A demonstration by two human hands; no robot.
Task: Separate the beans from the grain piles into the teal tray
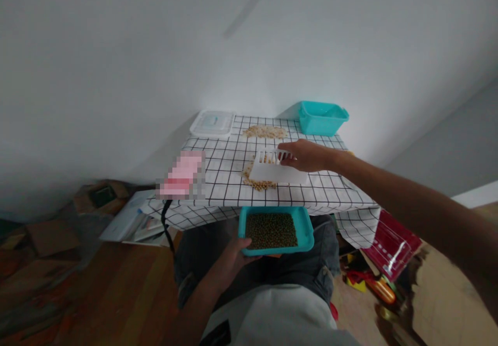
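Observation:
My left hand [236, 255] grips the near left corner of a turquoise plastic tray [306, 229], thumb over its rim. Small dark green beans [271, 230] fill the tray, which is held at the table's front edge above my lap. Over the table, my right hand [305, 155] is closed on the slotted end of a white plastic scoop-like piece [278, 172]. Pale yellow beans [261, 184] lie on the cloth around that piece's left and front sides, partly hidden by it. Farther back spreads another heap of pale grains or beans [265, 132].
A turquoise bin [321, 123] stands at the table's back right. At the back left lies a clear plastic lid [212, 123]. A blurred-out pink object [182, 175] is at the left edge of the checked tablecloth [225, 172]. Cardboard boxes [50, 237] sit on the floor at left.

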